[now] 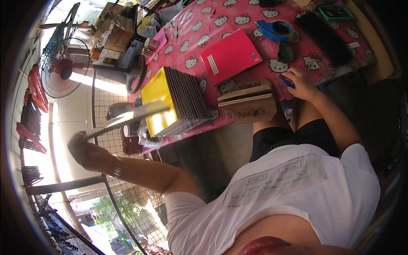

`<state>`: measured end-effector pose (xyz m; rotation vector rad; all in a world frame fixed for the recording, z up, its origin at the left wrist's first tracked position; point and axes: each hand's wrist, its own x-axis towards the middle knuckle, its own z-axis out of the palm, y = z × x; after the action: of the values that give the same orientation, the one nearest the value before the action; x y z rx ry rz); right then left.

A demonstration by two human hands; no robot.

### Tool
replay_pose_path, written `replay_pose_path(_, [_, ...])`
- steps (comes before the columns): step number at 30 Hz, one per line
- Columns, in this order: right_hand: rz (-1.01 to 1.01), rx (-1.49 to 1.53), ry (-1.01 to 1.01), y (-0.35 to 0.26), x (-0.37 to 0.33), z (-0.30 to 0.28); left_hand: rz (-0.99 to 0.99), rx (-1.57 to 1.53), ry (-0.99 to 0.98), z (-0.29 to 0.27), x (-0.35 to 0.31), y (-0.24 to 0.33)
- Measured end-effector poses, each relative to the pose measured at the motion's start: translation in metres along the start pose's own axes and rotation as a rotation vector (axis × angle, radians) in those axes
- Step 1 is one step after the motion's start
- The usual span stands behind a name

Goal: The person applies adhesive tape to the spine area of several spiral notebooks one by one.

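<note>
My left hand (83, 151) is out to the far left, closed on the end of a thin spiral-bound notebook (127, 117). The notebook is smeared by motion and seen nearly edge-on, its dark coil along the lower side. Its other end overlaps a stack of yellow-covered spiral notebooks (159, 91) at the table's left front. Over the table's near edge, my right hand (301, 83) has its fingers curled round a small blue object (287, 81), mostly hidden, whose kind I cannot make out. Between stack and right hand stands a wooden holder (248, 104) of upright boards.
A bright pink notebook (231, 56) lies on the pink patterned tablecloth (191, 42). Farther right are a blue tape dispenser (272, 32), a black-bristled brush (325, 38) and a green tray (335, 12). At left stand a fan (66, 68) and a mug (150, 46).
</note>
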<state>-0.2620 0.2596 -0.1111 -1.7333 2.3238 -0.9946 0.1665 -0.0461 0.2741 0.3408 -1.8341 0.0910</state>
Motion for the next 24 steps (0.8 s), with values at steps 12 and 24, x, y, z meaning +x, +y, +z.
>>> replay_pose_path(12, [0.329, 0.073, 0.233, 0.019, 0.171, 0.068, -0.319, 0.038, -0.782, 0.227, -0.105, -0.167])
replay_pose_path(24, [0.545, -0.048, 0.101, -0.021, 0.176, 0.105, -0.675, 0.463, -1.086, 0.067, -0.215, -0.172])
